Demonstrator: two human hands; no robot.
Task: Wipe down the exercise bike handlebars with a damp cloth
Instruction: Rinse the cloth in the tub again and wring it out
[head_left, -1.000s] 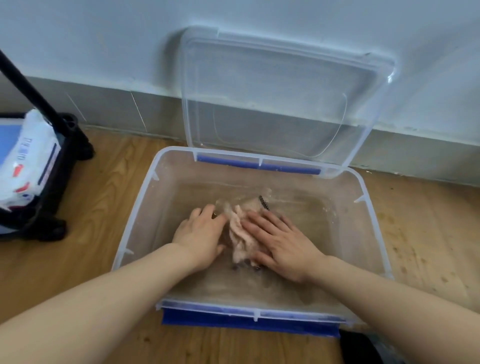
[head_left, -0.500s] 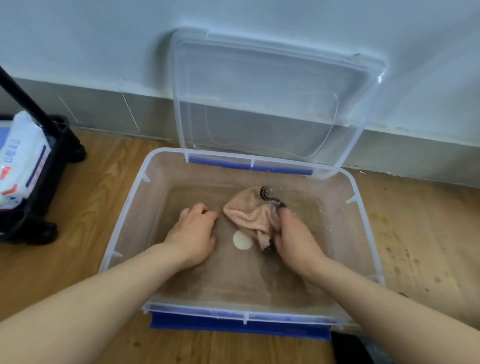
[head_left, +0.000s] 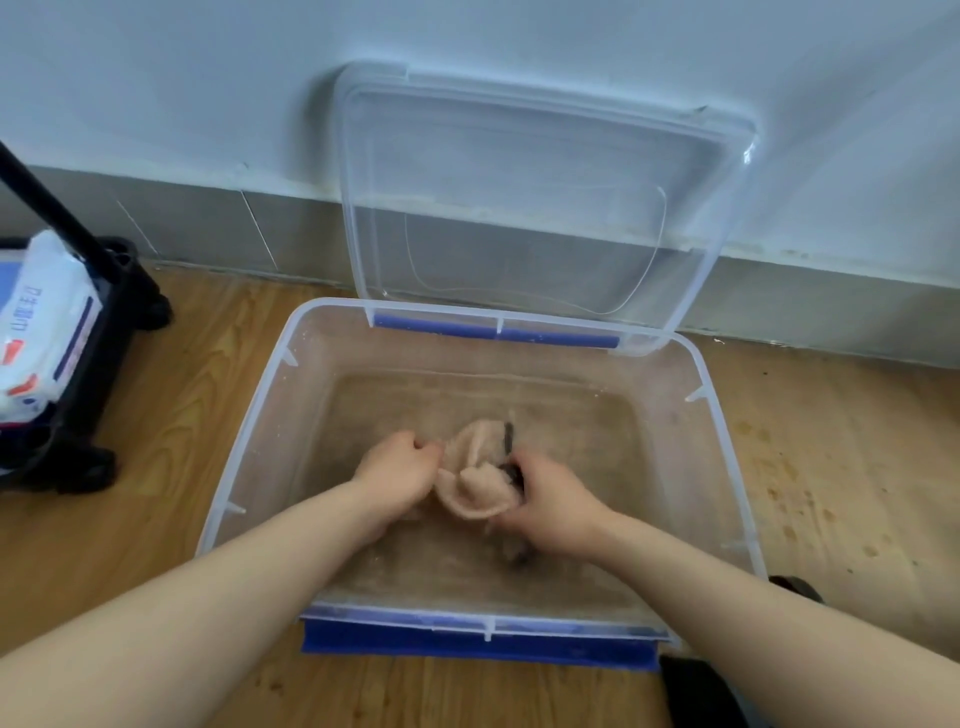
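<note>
As seen from the head camera: pink cloth gripped between left hand and right hand, fingers of both curled tight round its edges, bunched low inside clear tub over shallow murky water. Propped behind, lid leaning open on wall. Looks like wetting/wringing stage only. No handlebars in view, so wiping judged not started. Left: wring out, carry to bike, wipe. Far left, black stand holding white pack.
</note>
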